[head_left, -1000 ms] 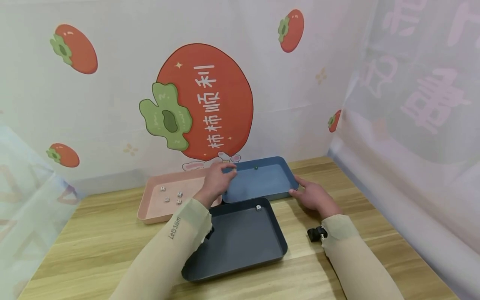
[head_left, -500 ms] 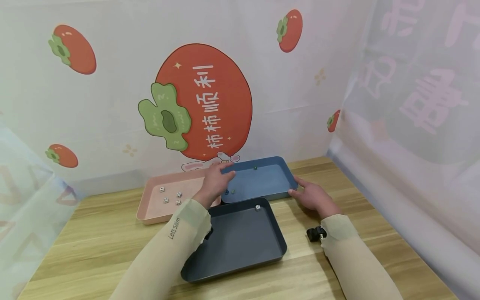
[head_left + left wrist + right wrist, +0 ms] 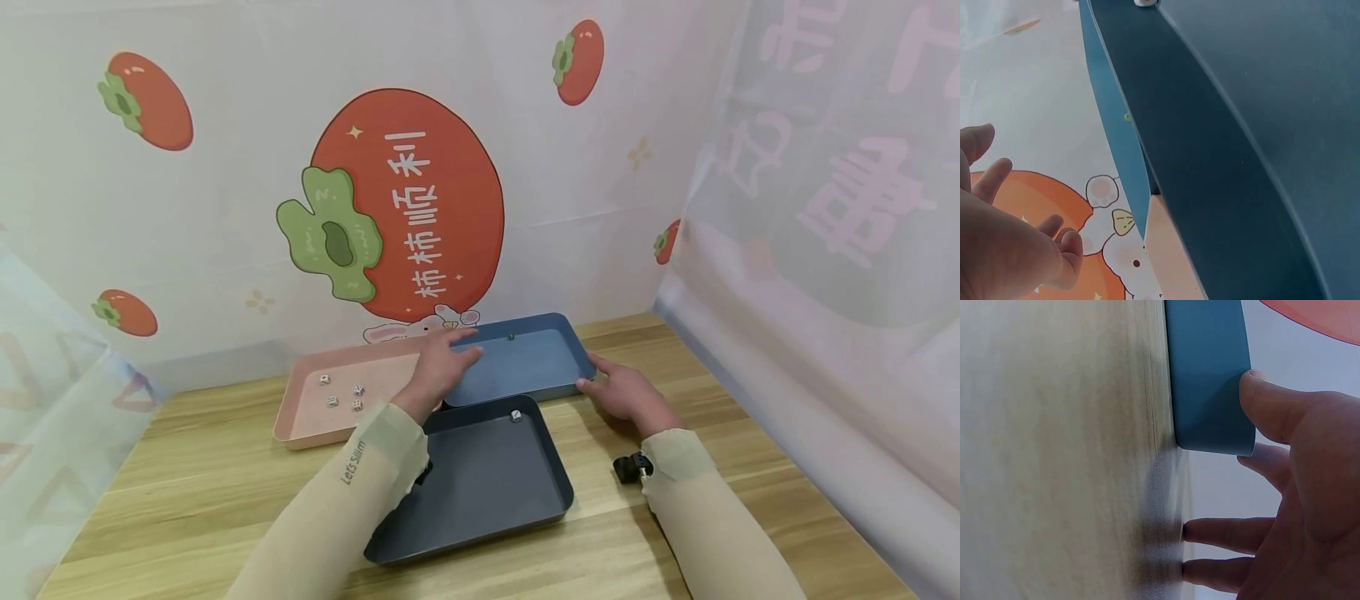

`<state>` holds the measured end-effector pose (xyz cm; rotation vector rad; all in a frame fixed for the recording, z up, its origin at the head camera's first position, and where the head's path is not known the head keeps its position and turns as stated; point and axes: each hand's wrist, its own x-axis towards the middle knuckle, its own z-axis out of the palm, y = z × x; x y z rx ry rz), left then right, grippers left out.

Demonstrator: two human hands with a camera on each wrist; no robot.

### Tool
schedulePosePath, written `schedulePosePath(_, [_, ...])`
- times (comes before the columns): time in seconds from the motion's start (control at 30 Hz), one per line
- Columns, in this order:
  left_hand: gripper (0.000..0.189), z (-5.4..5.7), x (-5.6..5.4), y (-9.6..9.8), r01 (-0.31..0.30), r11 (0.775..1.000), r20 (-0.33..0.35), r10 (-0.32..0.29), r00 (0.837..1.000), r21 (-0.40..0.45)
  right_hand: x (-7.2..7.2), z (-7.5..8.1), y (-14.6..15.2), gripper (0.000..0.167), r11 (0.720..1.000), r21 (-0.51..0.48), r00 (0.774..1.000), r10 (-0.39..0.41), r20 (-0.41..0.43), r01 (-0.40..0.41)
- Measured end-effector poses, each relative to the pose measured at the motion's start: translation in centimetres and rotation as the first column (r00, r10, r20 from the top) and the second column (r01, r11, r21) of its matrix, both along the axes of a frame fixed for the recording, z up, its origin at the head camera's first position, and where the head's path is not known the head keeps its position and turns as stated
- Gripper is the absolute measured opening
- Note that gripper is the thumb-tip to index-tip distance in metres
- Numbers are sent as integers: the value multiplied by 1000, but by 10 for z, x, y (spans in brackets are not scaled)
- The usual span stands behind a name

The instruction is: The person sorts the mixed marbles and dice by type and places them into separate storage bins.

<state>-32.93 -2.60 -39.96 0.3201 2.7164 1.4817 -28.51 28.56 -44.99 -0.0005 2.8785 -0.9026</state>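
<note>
My left hand (image 3: 441, 367) hovers over the left end of the blue tray (image 3: 577, 354), fingers loosely spread and holding nothing. In the left wrist view its fingers (image 3: 992, 178) are apart from the trays. My right hand (image 3: 626, 390) holds the blue tray's near right corner between thumb and index finger. The right wrist view shows that thumb (image 3: 1266, 403) on the tray's outer wall, with the other fingers stretched out below the corner. A small green marble (image 3: 512, 337) lies near the blue tray's back wall. Part of the tray's left end is hidden by my left hand.
The pink tray (image 3: 288, 408) on the left holds several white dice (image 3: 359, 389). In front, the dark grey tray (image 3: 480, 487) has one white die (image 3: 516, 415) near its back right corner. All stand on a wooden table (image 3: 195, 475) before a printed cloth (image 3: 225, 208).
A second ago my left thumb and finger pinched a small pale object; it was let go over the blue tray. The hand has since spread and shifted slightly right. My right hand keeps its place.
</note>
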Motion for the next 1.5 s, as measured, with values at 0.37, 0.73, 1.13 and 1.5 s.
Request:
schedulePosePath(0.37, [42,-6,9,8,68,997,-13,-68,998,-30,2,0,1,75,1000,2,1000,-7,8,7])
schedulePosePath(0.73, [38,-20,24,21,180,981,-42,-183,982,-66,2,0,0,74,1000,8,1000,-2,11,2])
schedulePosePath(1.13, [26,-52,23,30,284,891,-29,-314,949,-354,0,-2,0,74,1000,15,1000,5,-2,-5])
schedulePosePath(1.5, [31,-50,27,33,326,746,3,-399,917,-580,-1,-3,2,74,1000,15,1000,6,-1,-6])
